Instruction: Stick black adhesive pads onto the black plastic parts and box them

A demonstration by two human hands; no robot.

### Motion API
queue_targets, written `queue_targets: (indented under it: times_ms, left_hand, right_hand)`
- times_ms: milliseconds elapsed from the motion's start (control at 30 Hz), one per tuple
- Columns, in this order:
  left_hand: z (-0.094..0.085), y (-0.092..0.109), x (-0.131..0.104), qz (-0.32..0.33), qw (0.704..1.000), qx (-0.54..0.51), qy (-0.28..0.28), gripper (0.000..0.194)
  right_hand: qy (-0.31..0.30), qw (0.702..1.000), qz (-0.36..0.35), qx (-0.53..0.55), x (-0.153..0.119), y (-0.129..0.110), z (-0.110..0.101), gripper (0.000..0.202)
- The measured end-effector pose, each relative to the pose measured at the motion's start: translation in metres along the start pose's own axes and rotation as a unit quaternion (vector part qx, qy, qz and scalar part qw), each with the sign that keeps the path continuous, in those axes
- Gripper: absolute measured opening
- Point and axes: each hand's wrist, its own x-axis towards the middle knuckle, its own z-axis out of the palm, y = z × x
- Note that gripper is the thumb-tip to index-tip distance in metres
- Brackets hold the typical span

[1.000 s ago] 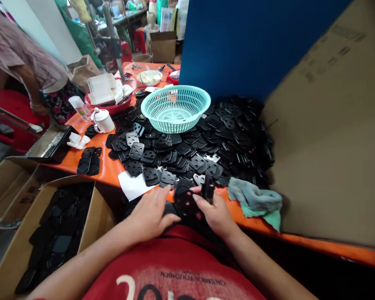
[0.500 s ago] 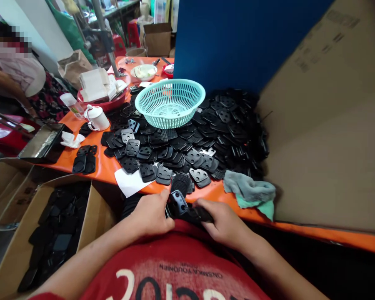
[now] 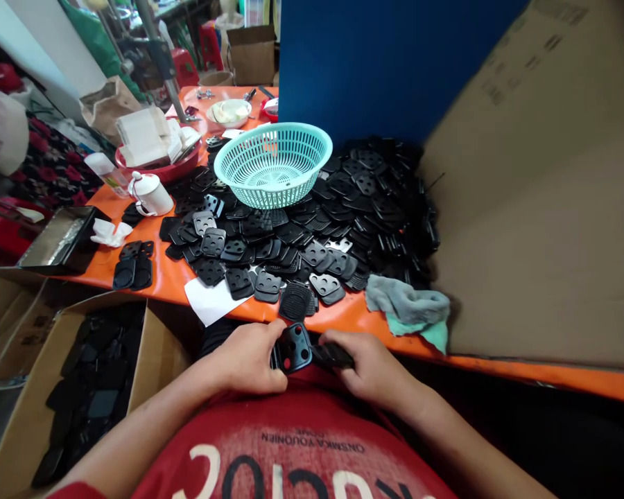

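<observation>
My left hand [image 3: 252, 355] is closed on a black metal pedal plate [image 3: 296, 348] with round holes, held at my lap just below the table edge. Facing it, my right hand [image 3: 367, 362] grips a dark rubber pad [image 3: 333, 355], whose near end meets or almost meets the plate's right side; I cannot tell whether they touch. Right behind my hands, a ridged black pedal pad [image 3: 294, 301] lies at the table's front edge. Beyond it spreads a large heap of similar black plates and pads [image 3: 312, 256].
A turquoise basket [image 3: 273, 166] rests on the heap. A grey-green cloth [image 3: 408, 308] lies at right beside a tall cardboard sheet [image 3: 541, 208]. To the left are a white lidded mug [image 3: 153, 195], a black tray [image 3: 62, 239] and a cardboard box [image 3: 159, 353] holding black pieces.
The plate in my left hand has turned, so its holed face shows more fully. My right hand still holds the pad. The view has shifted slightly, and the person at left is less visible.
</observation>
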Motion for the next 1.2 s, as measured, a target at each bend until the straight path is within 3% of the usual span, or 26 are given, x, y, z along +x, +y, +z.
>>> queue_targets:
  times_ms: [167,267,500,700,833,967,1067,1133,1200]
  left_hand:
    - [-0.001,0.002,-0.001,0.034,0.997,-0.052,-0.038,0.033]
    - [-0.001,0.007,-0.001,0.046,0.997,-0.027,-0.053,0.034]
    - [-0.002,0.009,0.004,0.016,1.0,0.014,-0.01,0.037]
    - [-0.004,0.0,0.007,0.014,0.999,0.053,0.005,0.044]
    - [-0.006,0.0,0.005,0.041,0.998,-0.009,-0.036,0.041]
    - [-0.003,0.006,0.002,0.105,0.99,-0.024,-0.087,0.039]
    - [0.004,0.005,0.007,0.074,0.997,-0.022,-0.024,0.037]
    - [0.01,0.0,0.013,0.027,0.999,-0.02,0.041,0.038]
    - [0.016,-0.006,0.02,0.005,0.997,-0.023,0.069,0.045]
  right_hand:
    - [0.024,0.999,0.017,-0.013,0.004,0.005,0.001,0.01]
    - [0.045,0.997,0.034,-0.05,0.004,0.01,-0.001,0.009]
    - [0.015,1.0,0.009,-0.024,-0.004,0.009,-0.007,0.014]
    - [0.015,0.998,0.04,-0.052,0.0,0.005,-0.003,0.012]
    - [0.026,0.997,0.037,-0.064,0.003,0.005,-0.001,0.012]
    - [0.032,0.988,0.098,-0.119,0.007,0.015,0.001,0.008]
    - [0.08,0.992,0.094,0.01,0.008,0.02,0.003,0.015]
    - [0.116,0.98,0.082,0.141,0.008,0.017,0.005,0.025]
    - [0.117,0.963,0.079,0.228,0.009,0.009,0.009,0.033]
